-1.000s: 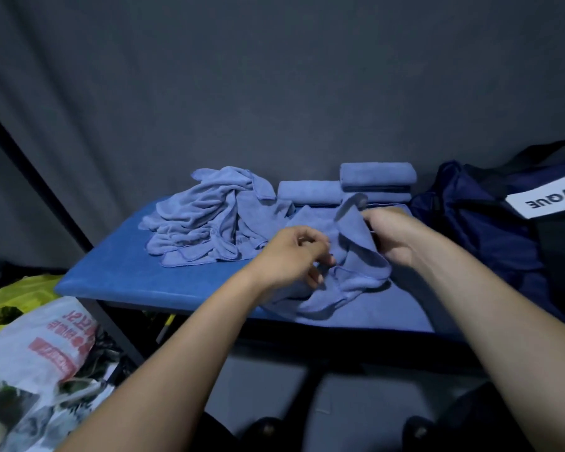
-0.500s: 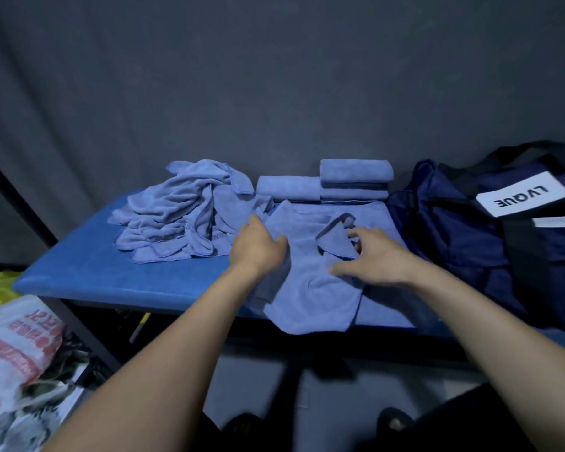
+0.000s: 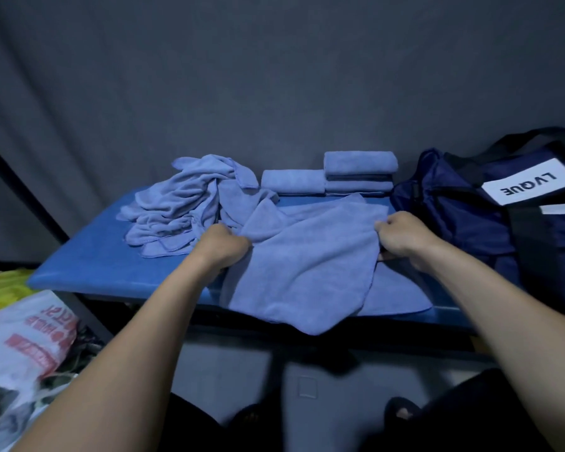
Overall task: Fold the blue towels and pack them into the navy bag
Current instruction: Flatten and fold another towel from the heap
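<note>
Grey curtain behind, and up front a blue padded surface (image 3: 88, 256) carrying the whole job. Left hand (image 3: 224, 244) grips one edge of a blue towel (image 3: 302, 262), right hand (image 3: 402, 238) pinches the opposite edge, fingers curled into the cloth on both sides. That towel lies spread across the surface, its near corner drooping over the front edge. Heap of unfolded towels (image 3: 183, 207) sits back left, folded towels (image 3: 340, 174) stacked against the curtain, and the navy bag (image 3: 463, 216) stands just right, white label showing. Plastic bags (image 3: 23, 337) on the floor, lower left.
</note>
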